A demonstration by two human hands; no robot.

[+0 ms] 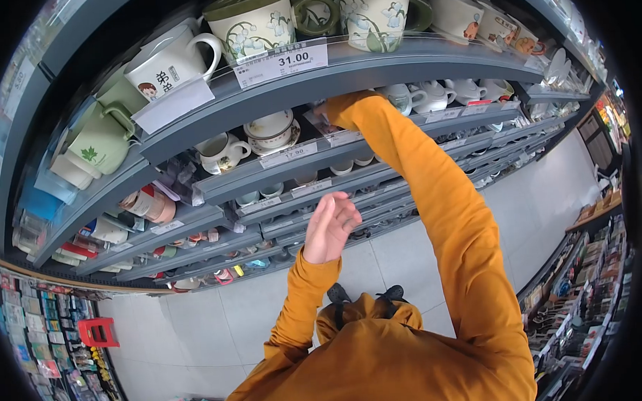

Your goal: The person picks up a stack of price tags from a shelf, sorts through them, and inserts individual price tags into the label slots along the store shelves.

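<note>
A: Where's the lidded cup [270, 127] placed relative to the right hand [321, 113]?

B: Upright on the shelf [246, 179], upper middle of the frame, just left of that hand. Grip can't be told, fingers are mostly hidden.

A: And the left hand [329, 228]?

B: Held lower, mid-frame, loosely curled, nothing gripped. The right is positioned nearer.

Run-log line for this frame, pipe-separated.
left hand: open, empty | right hand: under upper shelf, mostly hidden, grip unclear | nearby: lidded bowl, white teapots
</note>
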